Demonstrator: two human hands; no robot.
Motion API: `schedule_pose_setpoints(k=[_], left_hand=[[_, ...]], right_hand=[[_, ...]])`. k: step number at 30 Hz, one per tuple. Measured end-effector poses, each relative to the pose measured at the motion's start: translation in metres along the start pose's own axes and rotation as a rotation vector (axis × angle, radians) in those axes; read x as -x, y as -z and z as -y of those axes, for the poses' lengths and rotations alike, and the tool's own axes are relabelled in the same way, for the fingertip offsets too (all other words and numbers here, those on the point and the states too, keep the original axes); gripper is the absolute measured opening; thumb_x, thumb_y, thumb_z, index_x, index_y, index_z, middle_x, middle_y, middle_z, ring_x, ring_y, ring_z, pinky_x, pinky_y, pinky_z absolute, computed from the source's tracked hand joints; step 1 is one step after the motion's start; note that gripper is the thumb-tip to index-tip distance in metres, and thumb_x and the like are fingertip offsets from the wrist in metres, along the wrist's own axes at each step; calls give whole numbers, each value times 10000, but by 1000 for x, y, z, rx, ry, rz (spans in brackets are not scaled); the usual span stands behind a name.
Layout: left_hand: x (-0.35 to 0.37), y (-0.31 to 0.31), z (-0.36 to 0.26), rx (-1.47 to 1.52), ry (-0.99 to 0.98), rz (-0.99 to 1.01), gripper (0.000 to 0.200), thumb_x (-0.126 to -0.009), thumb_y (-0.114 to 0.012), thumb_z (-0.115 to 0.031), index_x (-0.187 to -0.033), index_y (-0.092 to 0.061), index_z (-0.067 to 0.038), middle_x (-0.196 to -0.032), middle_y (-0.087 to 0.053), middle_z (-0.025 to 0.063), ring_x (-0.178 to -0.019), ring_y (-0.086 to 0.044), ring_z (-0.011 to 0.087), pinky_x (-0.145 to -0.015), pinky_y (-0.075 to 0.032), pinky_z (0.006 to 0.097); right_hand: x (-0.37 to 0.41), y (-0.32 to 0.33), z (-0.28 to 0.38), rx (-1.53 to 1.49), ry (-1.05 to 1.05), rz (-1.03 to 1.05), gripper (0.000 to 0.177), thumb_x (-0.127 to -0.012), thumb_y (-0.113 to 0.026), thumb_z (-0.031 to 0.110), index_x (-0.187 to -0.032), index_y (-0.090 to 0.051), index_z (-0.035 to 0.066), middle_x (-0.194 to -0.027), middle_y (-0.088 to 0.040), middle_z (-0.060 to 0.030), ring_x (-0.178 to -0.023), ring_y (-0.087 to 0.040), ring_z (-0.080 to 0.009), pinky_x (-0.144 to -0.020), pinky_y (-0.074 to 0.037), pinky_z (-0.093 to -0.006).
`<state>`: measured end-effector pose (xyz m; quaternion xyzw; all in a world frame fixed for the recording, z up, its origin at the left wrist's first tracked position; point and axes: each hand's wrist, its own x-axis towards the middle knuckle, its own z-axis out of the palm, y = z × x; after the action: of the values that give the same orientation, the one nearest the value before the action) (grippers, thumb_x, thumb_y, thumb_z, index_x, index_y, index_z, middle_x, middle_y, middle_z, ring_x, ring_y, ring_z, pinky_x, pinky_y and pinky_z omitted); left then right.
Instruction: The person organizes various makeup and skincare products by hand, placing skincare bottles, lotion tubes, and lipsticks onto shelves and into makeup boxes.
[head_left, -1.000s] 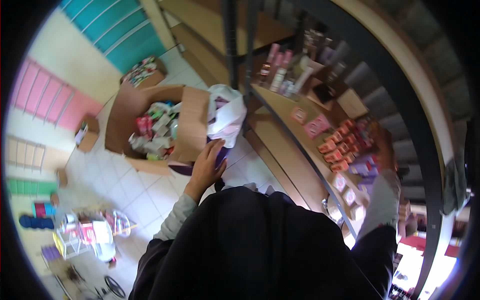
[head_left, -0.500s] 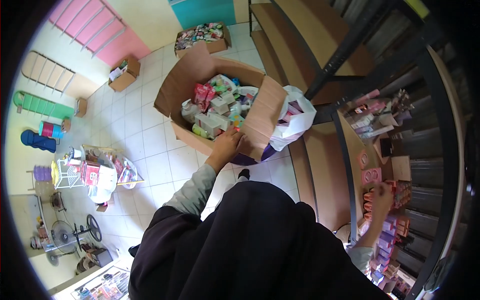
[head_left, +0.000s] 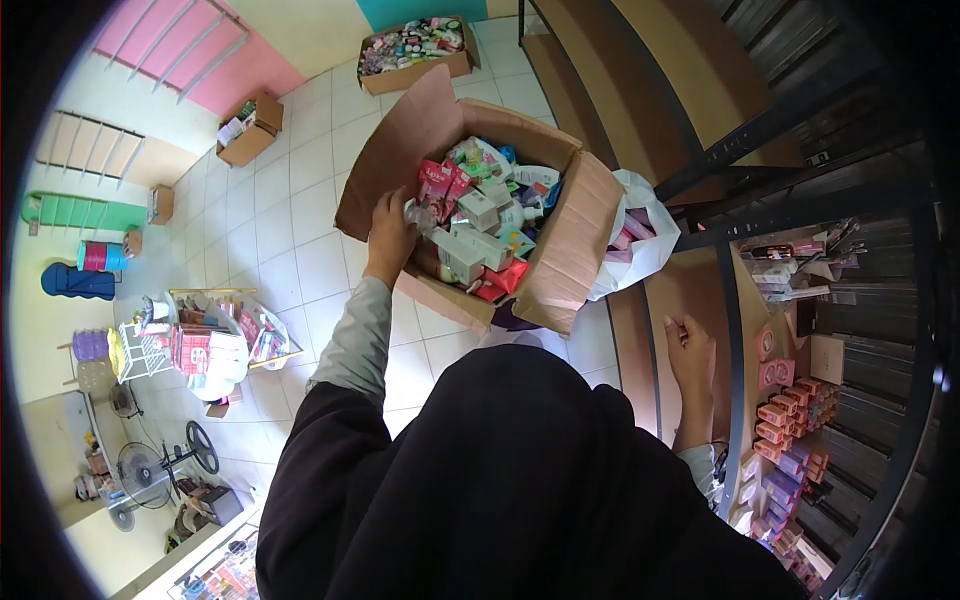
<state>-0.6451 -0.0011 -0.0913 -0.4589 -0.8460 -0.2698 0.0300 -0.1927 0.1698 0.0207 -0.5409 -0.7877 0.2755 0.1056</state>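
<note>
My left hand (head_left: 391, 236) is at the left side of a large open cardboard box (head_left: 572, 243). Its fingers are closed on a clear plastic bottle (head_left: 421, 217) inside the box rim. Around it lie small white cartons (head_left: 478, 210), pink-red packets (head_left: 436, 180), a red pouch (head_left: 506, 277) and other packaged goods. My right hand (head_left: 692, 352) hangs in front of the shelf edge on the right, fingers loosely curled and a little apart, with nothing visible in it.
A white plastic bag (head_left: 655, 250) stands against the box's right side. Shelves (head_left: 690, 290) run along the right, with orange boxes (head_left: 776, 425) and pink packs on them. Filled cartons (head_left: 420, 73) stand on the tiled floor beyond. A loaded rack (head_left: 140, 350) is at left.
My left hand has moved from the box's near edge to its left side and taken hold of the bottle. My right hand has come away from the orange boxes on the shelf.
</note>
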Motion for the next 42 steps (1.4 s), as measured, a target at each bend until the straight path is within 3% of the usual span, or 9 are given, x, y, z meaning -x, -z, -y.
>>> schedule_pose_setpoints(k=[7,14,18,21,24,33,36,39,42], left_hand=[[-3,-10,-20,36,-175,80,641,-649,-694,12,-1252,-485,-47,-1215,-514,188,-1125,-495,383,-985,-406,421],[12,-49,-29,141,-293,581,552,-658,-705,-93,-1185,-547,-46,-1142,-558,174,-1053,-548,346,-892,-474,412],[22,-56,-55,116,-250,673,773,-601,-797,-230,-1290,-476,-90,-1276,-494,156,-1151,-502,340,-957,-447,421],[29,-67,-71,-85,-259,650,726,-630,-772,-243,-1281,-482,-107,-1268,-501,150,-1160,-497,328,-950,-442,454],[38,-86,-73,-141,-347,474,450,-765,-617,-194,-1202,-555,-109,-1155,-554,126,-1086,-528,313,-864,-459,450],[34,-92,-73,-134,-402,477,360,-832,-574,-283,-1143,-568,-103,-1114,-574,119,-1110,-516,287,-907,-422,444],[29,-90,-78,50,-478,337,311,-809,-581,-204,-1084,-581,-59,-1079,-584,139,-1078,-527,317,-904,-430,446],[1,-88,-91,238,-470,533,423,-713,-634,-104,-1119,-548,-22,-1131,-551,199,-1077,-521,361,-914,-437,446],[-30,-114,-99,279,-387,552,380,-717,-606,-62,-1085,-549,16,-1095,-550,229,-1026,-536,393,-892,-451,438]], right_hand=[[-2,-11,1,37,-38,34,236,-873,-618,270,-872,-643,35,-783,-645,-123,-683,-617,-241,-607,-470,-347],[-5,-18,9,46,-32,38,204,-870,-618,247,-897,-649,48,-792,-652,-114,-674,-623,-236,-615,-481,-340],[-5,-18,11,45,-43,49,182,-866,-622,230,-903,-650,54,-801,-654,-113,-665,-624,-233,-616,-486,-338],[-3,-20,8,22,-32,37,172,-863,-624,222,-908,-649,57,-808,-655,-112,-663,-622,-231,-615,-486,-338],[-1,-18,9,25,-35,41,170,-861,-625,218,-916,-648,59,-811,-653,-112,-662,-620,-229,-614,-486,-337],[4,-19,3,13,-28,32,161,-855,-626,206,-927,-646,64,-812,-649,-109,-658,-618,-222,-617,-487,-335],[6,-18,5,23,-38,21,157,-851,-629,203,-924,-647,66,-816,-650,-107,-659,-620,-221,-617,-488,-334],[8,-15,3,31,-54,2,154,-846,-632,197,-927,-647,66,-818,-650,-106,-662,-623,-222,-617,-490,-334],[12,-14,0,14,-69,-10,149,-843,-632,186,-928,-646,65,-821,-650,-105,-667,-626,-223,-617,-492,-334]])
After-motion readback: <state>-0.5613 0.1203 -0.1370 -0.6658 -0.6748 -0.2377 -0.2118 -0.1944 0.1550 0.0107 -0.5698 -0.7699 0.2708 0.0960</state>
